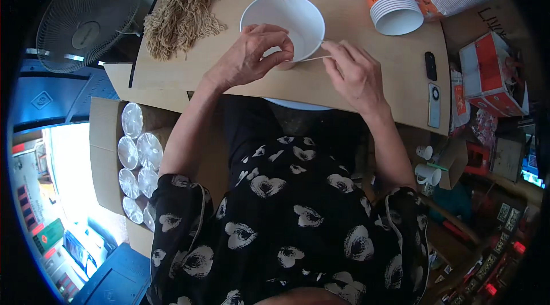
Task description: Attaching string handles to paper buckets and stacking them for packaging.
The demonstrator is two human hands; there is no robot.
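Gleaming white paper bowl (283, 21) sits upright, held by both hands.

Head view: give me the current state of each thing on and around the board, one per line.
White paper bowl: upright, empty, a string across its rim.
Left hand: gripping the bowl's near rim.
Right hand: pinching a thin string, pulled taut to the bowl.
Bundle of tan strings: lying loose on the board.
Stack of paper cups: on its side, mouth open.
Fan: cannot tell if running.
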